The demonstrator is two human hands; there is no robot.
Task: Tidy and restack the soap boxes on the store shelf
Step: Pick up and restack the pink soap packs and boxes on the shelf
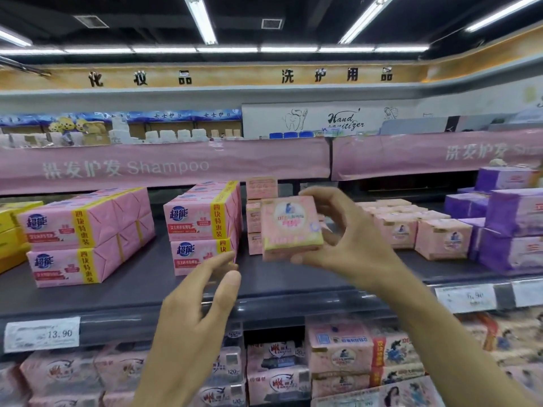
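My right hand [349, 239] grips a small pink soap box [291, 227] by its right side, thumb below and fingers on top, and holds it up in front of the dark shelf [147, 292]. Behind the box stands a narrow stack of similar pink boxes [258, 201]. More of these small pink boxes [417, 227] sit in rows to the right on the shelf. My left hand [199, 306] is raised below and left of the held box, fingers relaxed and holding nothing.
Two stacks of larger pink multi-packs [85, 236] [202, 224] stand left of centre. Yellow packs [11, 230] are at the far left, purple packs [511, 227] at the far right. Price tags [42, 333] line the shelf edge. A lower shelf holds more pink packs [276, 374].
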